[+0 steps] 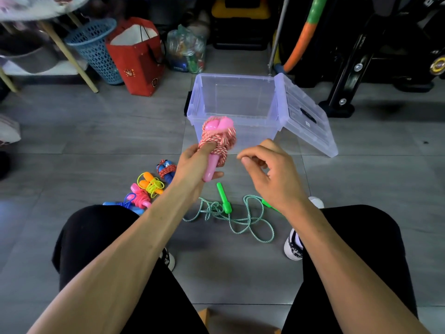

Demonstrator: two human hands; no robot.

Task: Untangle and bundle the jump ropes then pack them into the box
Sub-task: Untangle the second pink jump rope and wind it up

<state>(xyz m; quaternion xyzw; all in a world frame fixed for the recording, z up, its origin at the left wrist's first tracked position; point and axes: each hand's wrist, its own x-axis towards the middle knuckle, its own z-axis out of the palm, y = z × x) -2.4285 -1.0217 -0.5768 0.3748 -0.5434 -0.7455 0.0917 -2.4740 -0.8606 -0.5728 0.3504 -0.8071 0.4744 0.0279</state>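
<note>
Ropes (154, 186) & clear box (237, 102) on grey tile floor (96, 141).

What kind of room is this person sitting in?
Probably a home storage room or garage corner, though that is a guess. Clutter lines the far wall of a grey tiled floor: a blue laundry basket, a red paper bag and black exercise equipment.
</note>
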